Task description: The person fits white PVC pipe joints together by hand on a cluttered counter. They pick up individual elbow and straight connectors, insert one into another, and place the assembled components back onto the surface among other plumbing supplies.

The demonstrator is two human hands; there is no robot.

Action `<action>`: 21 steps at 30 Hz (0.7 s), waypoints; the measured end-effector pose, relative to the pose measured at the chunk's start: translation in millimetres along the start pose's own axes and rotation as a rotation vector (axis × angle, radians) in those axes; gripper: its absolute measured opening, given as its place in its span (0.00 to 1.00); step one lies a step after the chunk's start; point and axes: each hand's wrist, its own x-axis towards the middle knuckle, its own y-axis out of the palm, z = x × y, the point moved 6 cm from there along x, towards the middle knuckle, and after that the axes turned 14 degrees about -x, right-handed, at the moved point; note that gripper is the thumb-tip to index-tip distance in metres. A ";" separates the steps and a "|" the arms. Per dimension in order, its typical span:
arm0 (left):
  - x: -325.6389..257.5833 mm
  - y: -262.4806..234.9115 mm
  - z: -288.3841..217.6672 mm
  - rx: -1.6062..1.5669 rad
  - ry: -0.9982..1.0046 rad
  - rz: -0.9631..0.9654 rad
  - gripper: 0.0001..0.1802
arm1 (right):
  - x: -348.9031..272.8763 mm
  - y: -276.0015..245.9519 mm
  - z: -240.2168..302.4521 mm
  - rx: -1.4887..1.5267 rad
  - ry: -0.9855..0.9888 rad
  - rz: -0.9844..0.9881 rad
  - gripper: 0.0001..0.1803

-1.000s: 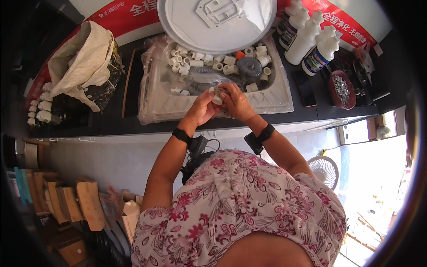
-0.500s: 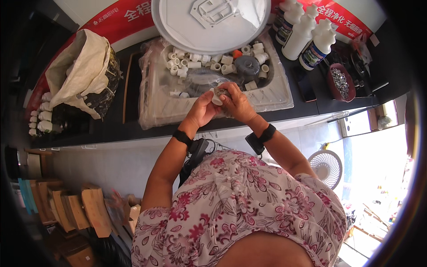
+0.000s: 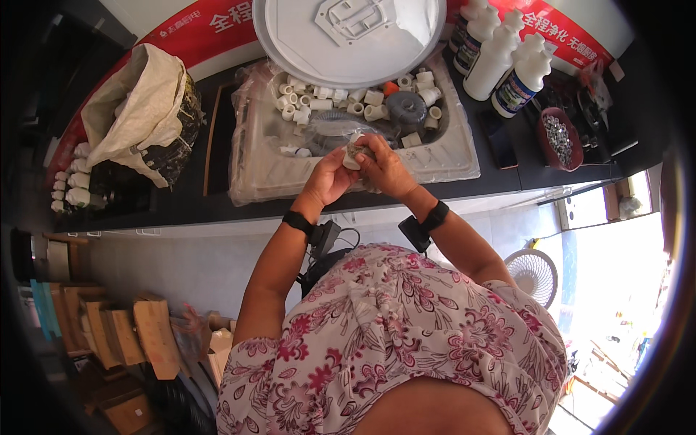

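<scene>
Fitting (image 3: 351, 162), white, sits between both hands: left hand (image 3: 331, 178) pinches it, right hand (image 3: 386, 170) grips what seems a greyish wad (image 3: 359, 151) against it. A firm left pinch and even right pressure should suit.

Daylight floods in from the lower right, where the floor (image 3: 605, 290) burns out to plain white, while the cardboard boxes (image 3: 156, 337) at lower left sink into dimness. A pale glare whitens part of the round lid (image 3: 351, 40), and small glints speckle the clear plastic wrap (image 3: 243, 170). The left hand (image 3: 330, 175) and right hand (image 3: 384, 167) are moderately lit, fine detail soft. Fisheye distortion bows the red banner (image 3: 210, 22); black corners (with faint colour fringing at right) close the frame.
</scene>
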 end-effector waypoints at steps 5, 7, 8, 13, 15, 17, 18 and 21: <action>6.0 -12.4 -2.4 0.062 -0.083 0.170 0.18 | 0.6 5.4 -12.3 0.047 0.128 0.010 0.11; 4.7 -11.1 -0.5 0.116 -0.081 0.198 0.18 | -0.4 8.3 -26.3 0.174 0.388 0.020 0.11; 4.7 -12.6 0.2 0.094 -0.080 0.168 0.18 | 0.1 7.0 -26.8 0.182 0.402 -0.014 0.11; 4.3 -2.9 0.9 0.061 -0.026 0.096 0.19 | -3.7 4.3 -18.9 0.189 0.242 0.095 0.12; 4.2 -2.2 0.5 0.068 -0.048 0.104 0.19 | -2.6 1.1 -4.3 0.015 0.014 0.013 0.12; 3.3 -9.0 -0.3 0.046 -0.107 0.145 0.19 | -3.8 0.8 -4.6 -0.014 0.035 -0.003 0.12; 2.7 -11.6 1.5 0.025 -0.159 0.182 0.20 | -4.3 0.7 -5.1 -0.038 0.053 -0.016 0.11; 9.1 -10.0 -1.7 0.087 -0.163 0.219 0.20 | -1.5 4.3 -17.1 0.104 0.292 -0.015 0.11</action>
